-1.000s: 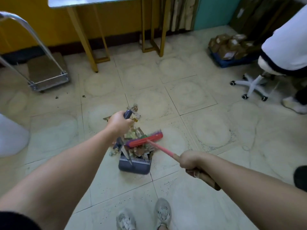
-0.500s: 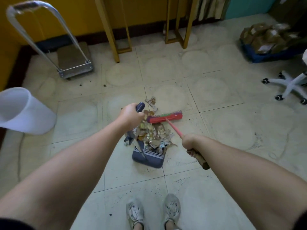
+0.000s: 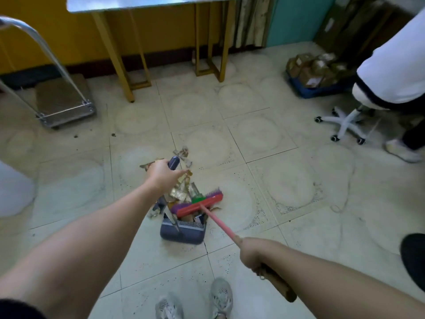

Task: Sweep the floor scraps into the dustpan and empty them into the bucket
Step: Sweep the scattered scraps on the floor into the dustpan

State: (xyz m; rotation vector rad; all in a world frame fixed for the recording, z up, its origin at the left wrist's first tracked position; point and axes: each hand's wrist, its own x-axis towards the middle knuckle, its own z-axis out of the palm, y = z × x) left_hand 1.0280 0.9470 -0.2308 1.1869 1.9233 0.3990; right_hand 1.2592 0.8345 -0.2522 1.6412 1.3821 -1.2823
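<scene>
A dark blue dustpan (image 3: 182,233) stands on the tiled floor in front of my feet. My left hand (image 3: 162,174) grips the top of its upright handle. My right hand (image 3: 253,254) is closed around the pink broom handle. The red broom head (image 3: 199,204) with purple bristles lies across the mouth of the pan. Brown and gold paper scraps (image 3: 182,192) are piled between the broom head and my left hand, partly inside the pan. A few scraps (image 3: 184,153) lie on the floor just beyond the pan. The white bucket (image 3: 13,192) shows at the left edge.
A platform trolley (image 3: 62,104) stands at the back left, next to yellow table legs (image 3: 119,63). A blue crate of brown parcels (image 3: 315,74) sits at the back right. A person in white sits on a swivel chair (image 3: 345,125) to the right.
The broom head has come toward me, from beyond the scrap pile to the mouth of the pan, pulling scraps with it. My view has swung right, so the bucket now sits at the left edge.
</scene>
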